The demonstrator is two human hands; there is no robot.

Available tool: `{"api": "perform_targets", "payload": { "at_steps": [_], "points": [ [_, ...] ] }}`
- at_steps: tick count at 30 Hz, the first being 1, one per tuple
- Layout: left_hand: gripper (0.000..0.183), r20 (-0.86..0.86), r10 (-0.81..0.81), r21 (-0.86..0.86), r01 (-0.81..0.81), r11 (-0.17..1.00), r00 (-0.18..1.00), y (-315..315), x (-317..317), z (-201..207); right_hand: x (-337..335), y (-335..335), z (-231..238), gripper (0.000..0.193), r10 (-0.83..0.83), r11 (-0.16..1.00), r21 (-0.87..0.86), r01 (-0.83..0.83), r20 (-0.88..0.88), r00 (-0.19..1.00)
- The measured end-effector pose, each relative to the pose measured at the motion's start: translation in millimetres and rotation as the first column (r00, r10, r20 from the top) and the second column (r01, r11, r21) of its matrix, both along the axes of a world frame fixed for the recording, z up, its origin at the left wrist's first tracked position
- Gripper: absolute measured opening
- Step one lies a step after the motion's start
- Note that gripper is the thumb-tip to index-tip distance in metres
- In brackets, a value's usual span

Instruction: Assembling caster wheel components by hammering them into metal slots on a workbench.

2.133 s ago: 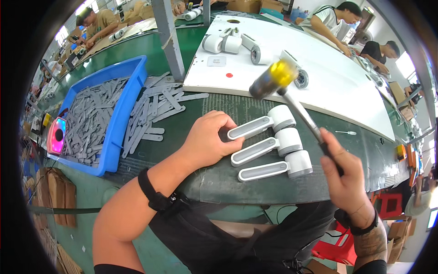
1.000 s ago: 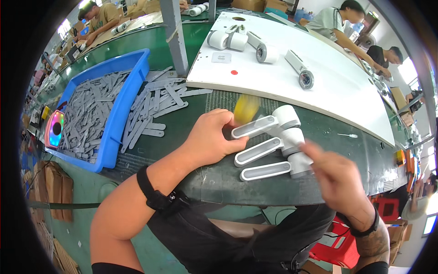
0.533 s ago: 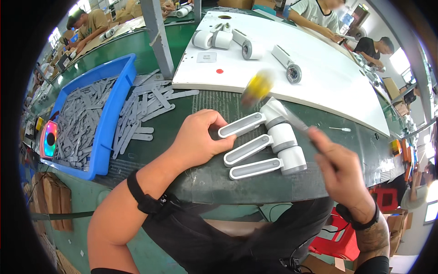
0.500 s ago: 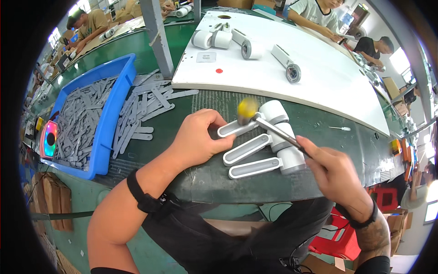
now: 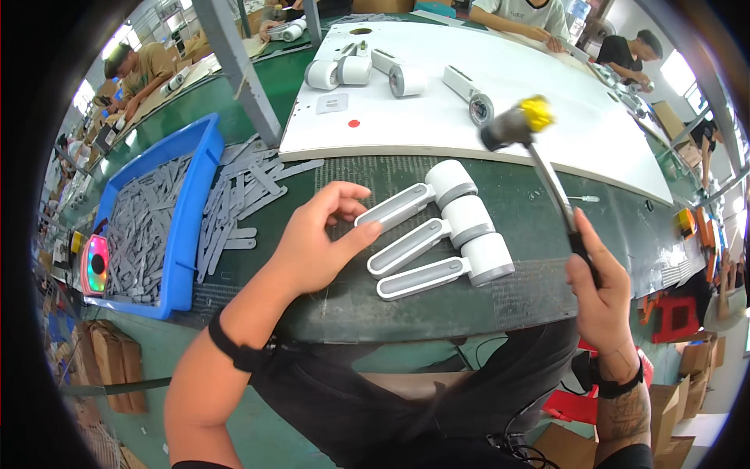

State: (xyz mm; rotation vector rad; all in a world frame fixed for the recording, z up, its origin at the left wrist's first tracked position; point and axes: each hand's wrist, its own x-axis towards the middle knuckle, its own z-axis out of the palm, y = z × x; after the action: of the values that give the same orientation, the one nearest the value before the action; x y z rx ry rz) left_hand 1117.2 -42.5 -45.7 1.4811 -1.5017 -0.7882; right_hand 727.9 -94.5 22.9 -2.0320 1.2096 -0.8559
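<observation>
Three white track lights [image 5: 394, 207] lie in a row on the dark green bench, each with a round head and a long arm carrying a grey inset strip. My left hand [image 5: 316, 242] holds the arm end of the farthest one, thumb on the near side and fingers curled at the far side. In my right hand [image 5: 603, 289] is a mallet [image 5: 553, 176], gripped by its black handle. Its head, dark at one end and yellow at the other, is raised above the bench, apart from the lights.
At left stands a blue bin [image 5: 183, 258] full of flat grey strips, with more strips [image 5: 234, 203] heaped beside it. A white board [image 5: 375, 137] bearing several white lights lies beyond. A small screwdriver [image 5: 582, 198] rests at right. A metal post [image 5: 242, 78] rises at the back. People work farther off.
The mallet has swung up and right, away from the farthest light's arm, where its head was. My left hand stays at that arm's end. The whole view has shifted slightly.
</observation>
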Motion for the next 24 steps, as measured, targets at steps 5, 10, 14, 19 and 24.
{"api": "perform_targets", "payload": {
  "at_steps": [5,10,14,19,24],
  "points": [
    [0.101,0.513,-0.116,-0.065,0.173,0.983,0.85,33.3,-25.9,26.8,-74.5,3.0,-34.6,0.054,-0.191,0.981,0.034,0.189,0.068,0.979],
    [0.087,0.672,-0.052,-0.087,0.149,0.985,0.739,-0.2,-57.0,15.0,-107.1,-12.2,-60.8,0.053,-0.327,0.945,0.035,0.327,0.188,0.926],
    [0.079,0.522,-0.086,-0.194,0.216,0.957,0.849,-19.9,-85.6,29.3,-138.9,-12.1,-68.3,0.056,-0.372,0.925,0.054,0.376,0.325,0.87],
    [0.078,0.51,-0.202,-0.142,0.314,0.939,0.836,-114.5,-152.0,61.5,-183.6,-6.9,-91.3,0.059,-0.439,0.872,0.027,0.49,0.487,0.755],
    [0.086,0.615,0.041,-0.19,0.097,0.977,0.788,-267.4,-195.1,56.2,-184.2,-18.5,-103.3,0.058,-0.543,0.785,0.097,0.612,0.585,0.603]
  ]
}}
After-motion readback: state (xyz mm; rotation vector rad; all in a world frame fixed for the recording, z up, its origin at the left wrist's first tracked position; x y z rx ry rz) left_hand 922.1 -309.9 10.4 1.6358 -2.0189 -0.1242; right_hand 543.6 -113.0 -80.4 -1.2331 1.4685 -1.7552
